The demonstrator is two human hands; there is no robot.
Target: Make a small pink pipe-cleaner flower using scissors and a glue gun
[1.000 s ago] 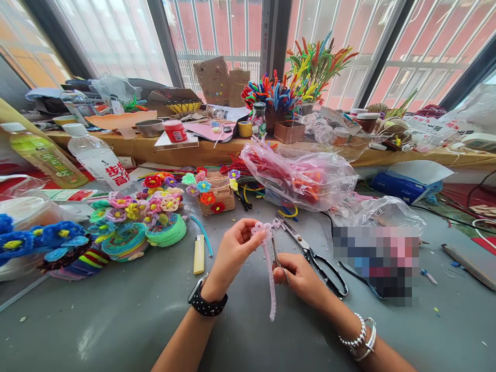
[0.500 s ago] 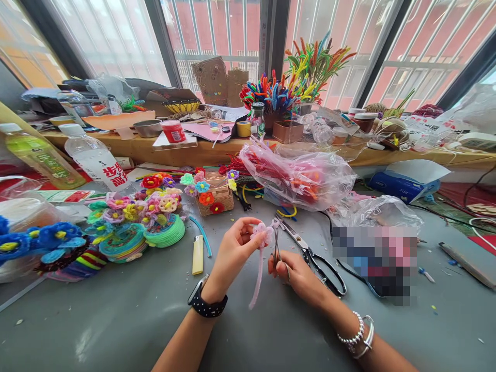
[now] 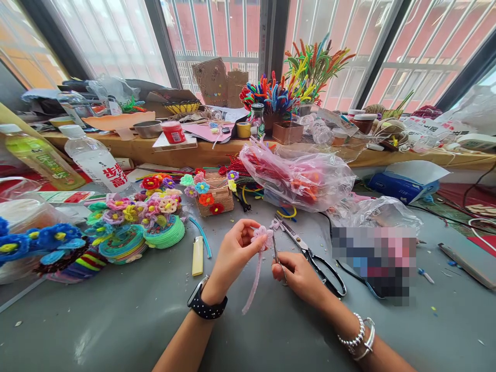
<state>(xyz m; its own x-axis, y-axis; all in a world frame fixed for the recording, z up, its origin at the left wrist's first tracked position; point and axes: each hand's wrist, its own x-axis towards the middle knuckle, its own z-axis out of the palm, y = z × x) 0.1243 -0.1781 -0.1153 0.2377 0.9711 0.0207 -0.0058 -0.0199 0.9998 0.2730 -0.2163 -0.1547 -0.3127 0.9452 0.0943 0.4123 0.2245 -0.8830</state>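
A pale pink pipe-cleaner flower point(image 3: 260, 238) is pinched between the thumb and fingers of my left hand point(image 3: 239, 248). Its fuzzy stem point(image 3: 253, 287) hangs down below the fingers. My right hand point(image 3: 293, 269) grips small metal scissors point(image 3: 276, 250), whose blades point up and lie right beside the flower's edge. Whether the blades touch the flower I cannot tell. Just behind, large black-handled scissors point(image 3: 310, 250) lie on the table, with a bit of pale fluff point(image 3: 274, 223) by their tip.
Left of my hands lie a yellow lighter point(image 3: 197, 256) and a blue pipe cleaner point(image 3: 200, 236). Colourful flower-trimmed baskets point(image 3: 165, 231) stand farther left. Beyond sits a woven box point(image 3: 217, 195) and a pink plastic bag point(image 3: 298, 175). A blue tissue pack point(image 3: 405, 182) is at right.
The small scissors' blades have come together and sit closer to the flower. The hanging stem has swung slightly left. My left hand has barely moved.
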